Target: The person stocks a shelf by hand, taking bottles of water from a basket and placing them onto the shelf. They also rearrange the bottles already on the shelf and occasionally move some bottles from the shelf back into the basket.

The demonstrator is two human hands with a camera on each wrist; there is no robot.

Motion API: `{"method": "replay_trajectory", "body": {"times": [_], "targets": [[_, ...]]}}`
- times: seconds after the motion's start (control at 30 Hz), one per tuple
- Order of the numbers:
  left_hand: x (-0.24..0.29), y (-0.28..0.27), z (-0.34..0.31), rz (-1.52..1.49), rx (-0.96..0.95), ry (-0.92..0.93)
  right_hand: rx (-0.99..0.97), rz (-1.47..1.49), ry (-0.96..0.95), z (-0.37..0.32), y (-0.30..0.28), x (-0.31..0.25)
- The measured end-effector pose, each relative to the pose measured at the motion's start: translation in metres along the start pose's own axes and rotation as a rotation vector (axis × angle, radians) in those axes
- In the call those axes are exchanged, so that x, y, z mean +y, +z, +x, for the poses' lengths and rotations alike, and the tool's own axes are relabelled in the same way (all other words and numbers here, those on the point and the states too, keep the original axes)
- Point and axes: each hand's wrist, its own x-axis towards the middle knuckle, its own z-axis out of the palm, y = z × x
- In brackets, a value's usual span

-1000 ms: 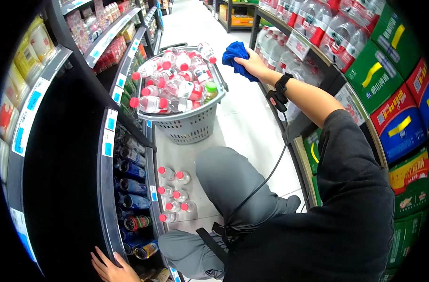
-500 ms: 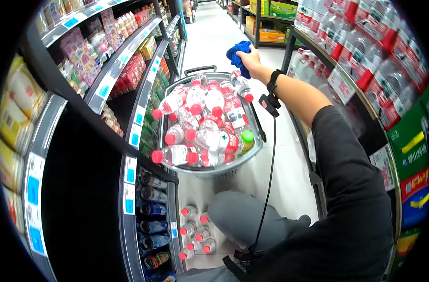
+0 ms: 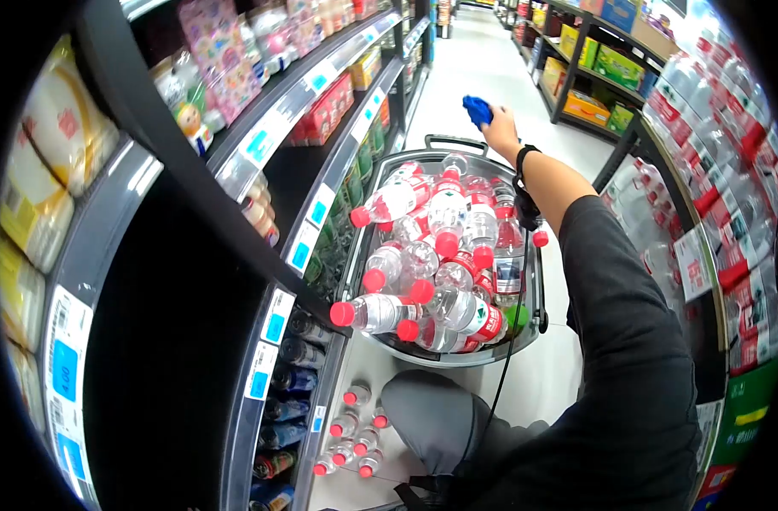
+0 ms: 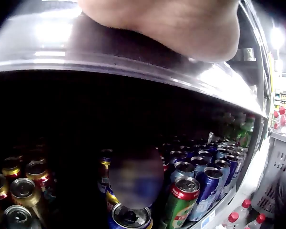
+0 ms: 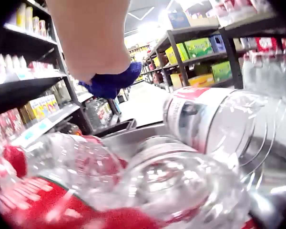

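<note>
My right hand (image 3: 502, 134) grips a bunched blue cloth (image 3: 477, 111) above the far end of a grey basket (image 3: 440, 358). Clear bottles (image 3: 447, 209) with red caps are heaped in the basket, and one cap near its right side is green. In the right wrist view, the cloth (image 5: 112, 85) shows below my right hand (image 5: 93, 40), past the bottles (image 5: 181, 186). The left wrist view shows the heel of my left hand (image 4: 171, 26) at a shelf's front edge (image 4: 133, 76); its fingers are out of sight. The head view does not show that hand.
Several red-capped bottles (image 3: 366, 439) stand on the floor between the left shelf and my knee (image 3: 432, 417). Cans (image 4: 210, 183) fill part of the lower shelf. Packs of large bottles (image 3: 704, 128) line the right side. The aisle floor (image 3: 468, 51) runs ahead.
In the head view, the basket and shelves appear larger and farther right as the view shifts. The left hand has left that view. The right hand still grips the cloth, now beyond the basket's far end.
</note>
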Motion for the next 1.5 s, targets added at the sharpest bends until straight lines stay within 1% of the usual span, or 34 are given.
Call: {"method": "replay_trajectory", "body": {"times": [0.07, 0.1, 0.13, 0.2, 0.23, 0.3, 0.33, 0.4, 0.43, 0.47, 0.5, 0.53, 0.6, 0.63, 0.67, 0.73, 0.77, 0.8, 0.83, 0.93, 0.97, 1.0, 1.03, 1.07, 1.1, 1.13, 1.17, 1.2, 1.27, 1.3, 1.37, 1.4, 1.47, 1.5], "targets": [[-0.001, 0.005, -0.001, 0.006, 0.009, -0.013, -0.534, 0.039, -0.039, -0.024, -0.043, -0.038], [-0.001, 0.007, -0.003, 0.006, 0.018, -0.010, -0.856, -0.265, -0.042, -0.015, -0.023, -0.017], [-0.002, 0.008, -0.004, 0.010, 0.005, -0.006, -0.769, -0.289, 0.046, -0.025, 0.006, 0.008], [-0.005, 0.008, -0.005, 0.013, 0.009, 0.005, -0.704, -0.191, 0.090, -0.024, 0.026, 0.034], [-0.018, 0.020, -0.005, 0.012, 0.009, 0.004, -0.704, -0.192, 0.089, -0.022, 0.022, 0.030], [-0.056, 0.048, -0.010, 0.046, -0.128, 0.086, -0.757, -0.157, 0.146, -0.024, 0.013, 0.026], [-0.051, 0.043, -0.009, 0.049, -0.132, 0.087, -0.762, -0.157, 0.147, -0.028, 0.005, 0.019], [-0.022, 0.018, 0.002, 0.008, -0.054, 0.033, -0.709, -0.147, 0.145, -0.041, 0.007, 0.017], [-0.015, 0.007, -0.010, 0.000, -0.050, -0.012, -0.722, -0.163, 0.180, -0.053, 0.013, 0.018], [-0.047, 0.036, -0.028, 0.092, -0.295, -0.096, -0.683, -0.152, 0.186, -0.069, -0.010, -0.003], [-0.029, 0.023, -0.024, 0.065, -0.288, -0.130, -0.643, -0.214, 0.134, -0.065, -0.004, 0.005], [-0.025, 0.025, -0.027, 0.024, -0.212, -0.131, -0.571, -0.153, 0.070, -0.048, 0.000, 0.013], [-0.019, 0.035, -0.016, 0.005, -0.106, -0.078, -0.370, 0.130, -0.097, -0.011, -0.002, 0.013], [-0.024, 0.044, -0.002, 0.022, -0.030, -0.049, -0.304, 0.276, -0.136, 0.001, -0.018, 0.007], [-0.025, 0.048, -0.003, 0.026, 0.051, -0.004, -0.237, 0.298, -0.192, -0.009, -0.047, -0.001], [-0.022, 0.054, -0.008, 0.019, 0.126, 0.020, -0.259, 0.517, -0.210, -0.023, -0.112, -0.015], [-0.020, 0.052, -0.013, -0.008, 0.164, 0.045, -0.181, 0.572, -0.228, -0.035, -0.145, -0.023], [0.006, 0.084, 0.005, -0.083, 0.146, 0.045, -0.159, 0.580, -0.278, -0.021, -0.132, -0.052], [0.007, 0.090, 0.007, -0.063, 0.167, 0.046, -0.105, 0.600, -0.359, -0.042, -0.159, -0.069], [0.006, 0.093, 0.004, -0.099, 0.207, 0.059, -0.196, 0.616, -0.490, -0.130, -0.212, -0.131], [0.004, 0.091, 0.001, -0.119, 0.210, 0.061, -0.289, 0.538, -0.549, -0.158, -0.225, -0.142], [0.003, 0.091, 0.001, -0.136, 0.227, 0.085, -0.389, 0.549, -0.684, -0.173, -0.231, -0.138], [0.003, 0.090, -0.001, -0.150, 0.207, 0.075, -0.432, 0.569, -0.581, -0.209, -0.234, -0.157], [0.003, 0.091, -0.002, -0.168, 0.188, 0.061, -0.551, 0.653, -0.509, -0.239, -0.241, -0.174], [0.003, 0.091, -0.001, -0.181, 0.177, 0.060, -0.639, 0.575, -0.594, -0.261, -0.253, -0.191], [0.004, 0.092, 0.000, -0.193, 0.192, 0.068, -0.624, 0.491, -0.760, -0.288, -0.268, -0.220], [0.005, 0.092, 0.000, -0.191, 0.209, 0.080, -0.652, 0.488, -0.833, -0.308, -0.282, -0.243], [0.005, 0.093, 0.000, -0.188, 0.222, 0.091, -0.641, 0.479, -0.836, -0.328, -0.292, -0.264], [0.004, 0.095, -0.001, -0.216, 0.255, 0.113, -0.500, 0.480, -0.976, -0.366, -0.308, -0.298], [0.005, 0.095, -0.002, -0.201, 0.279, 0.114, -0.492, 0.476, -0.968, -0.381, -0.310, -0.309], [0.006, 0.096, -0.002, -0.189, 0.322, 0.119, -0.610, 0.711, -0.849, -0.407, -0.310, -0.328], [0.007, 0.096, -0.003, -0.191, 0.328, 0.130, -0.602, 0.710, -0.839, -0.417, -0.315, -0.338], [0.007, 0.095, -0.004, -0.237, 0.336, 0.136, -0.626, 0.781, -0.743, -0.434, -0.312, -0.346], [0.007, 0.095, -0.004, -0.236, 0.343, 0.145, -0.616, 0.780, -0.738, -0.439, -0.314, -0.349]]}}
